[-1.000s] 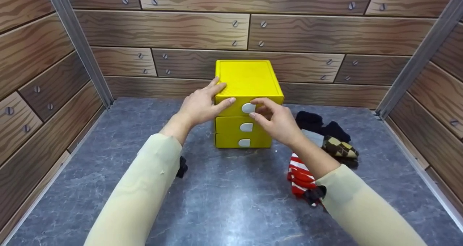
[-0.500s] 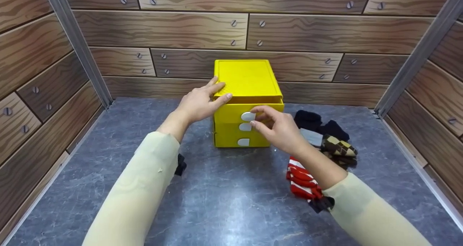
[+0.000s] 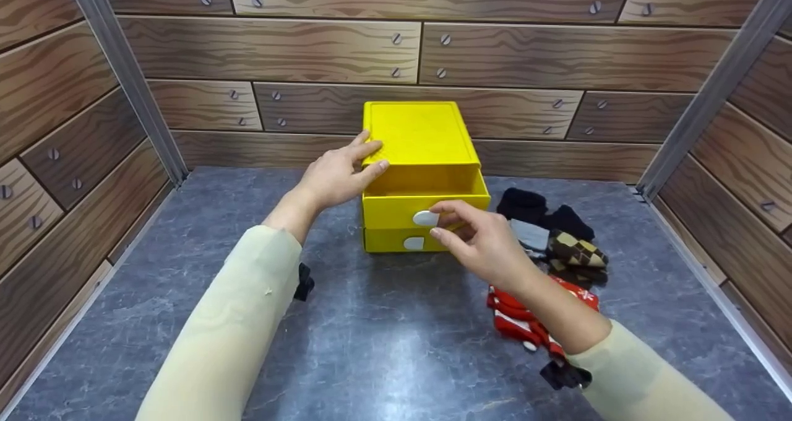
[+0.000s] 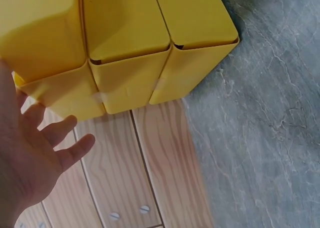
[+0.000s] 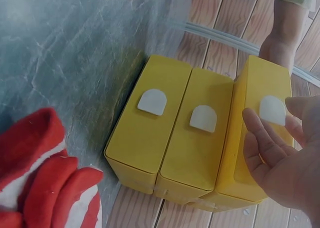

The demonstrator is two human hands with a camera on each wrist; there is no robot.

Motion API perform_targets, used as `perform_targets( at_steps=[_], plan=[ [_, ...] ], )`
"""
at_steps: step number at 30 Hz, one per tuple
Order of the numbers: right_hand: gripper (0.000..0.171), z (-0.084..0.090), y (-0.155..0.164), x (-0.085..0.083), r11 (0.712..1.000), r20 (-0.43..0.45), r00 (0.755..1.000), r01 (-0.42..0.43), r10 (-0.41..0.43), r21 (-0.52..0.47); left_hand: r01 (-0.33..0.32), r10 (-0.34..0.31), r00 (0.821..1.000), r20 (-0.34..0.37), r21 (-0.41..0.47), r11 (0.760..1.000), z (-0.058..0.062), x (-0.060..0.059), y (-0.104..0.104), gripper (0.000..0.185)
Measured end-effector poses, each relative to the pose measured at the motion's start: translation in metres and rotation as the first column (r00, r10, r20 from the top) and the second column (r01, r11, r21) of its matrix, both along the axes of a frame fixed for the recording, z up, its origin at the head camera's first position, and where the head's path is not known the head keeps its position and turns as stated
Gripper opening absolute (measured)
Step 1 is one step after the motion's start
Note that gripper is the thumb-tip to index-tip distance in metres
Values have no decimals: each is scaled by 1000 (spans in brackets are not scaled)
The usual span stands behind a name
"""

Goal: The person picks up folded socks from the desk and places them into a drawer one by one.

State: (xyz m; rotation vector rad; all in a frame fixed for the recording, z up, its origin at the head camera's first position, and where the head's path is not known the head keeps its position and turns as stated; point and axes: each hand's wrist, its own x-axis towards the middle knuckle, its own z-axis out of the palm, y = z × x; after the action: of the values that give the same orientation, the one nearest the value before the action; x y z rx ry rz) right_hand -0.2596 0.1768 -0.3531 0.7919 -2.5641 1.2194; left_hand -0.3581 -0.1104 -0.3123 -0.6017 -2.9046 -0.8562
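Observation:
A yellow chest of drawers [image 3: 417,133] stands towards the back wall, several white tabs on its fronts. Its top drawer [image 3: 390,209] is pulled partway out, and the bare yellow inside shows. My right hand [image 3: 486,238] pinches the white tab [image 3: 425,218] of that drawer between thumb and fingers. In the right wrist view the same tab [image 5: 271,109] sits at the fingertips, with the two lower drawers closed. My left hand [image 3: 334,176] rests with fairly straight fingers on the chest's top left edge; the left wrist view has it beside the chest's side wall [image 4: 127,85].
Right of the chest lie folded socks: a black pair [image 3: 523,204], a grey one [image 3: 529,235], a brown checked pair [image 3: 578,249] and red-and-white ones [image 3: 516,325]. Wood-patterned walls [image 3: 346,49] enclose the grey marbled tabletop [image 3: 371,347] at the back and sides.
My right hand has drawn the top drawer out towards me by its tab, from closed to partway open. My left hand has stayed on the chest's top left edge.

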Motion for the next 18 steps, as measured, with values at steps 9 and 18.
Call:
perform_targets(
  at_steps=[9,18],
  plan=[
    [28,-2,3,11,1000,-36,999,-20,20,0,40,-39,999,-12,33,999,1,-4,-3,72],
    [31,-4,4,21,1000,-30,1000,-2,2,4,42,-41,999,2,-26,999,6,-5,-6,77]
  ],
)
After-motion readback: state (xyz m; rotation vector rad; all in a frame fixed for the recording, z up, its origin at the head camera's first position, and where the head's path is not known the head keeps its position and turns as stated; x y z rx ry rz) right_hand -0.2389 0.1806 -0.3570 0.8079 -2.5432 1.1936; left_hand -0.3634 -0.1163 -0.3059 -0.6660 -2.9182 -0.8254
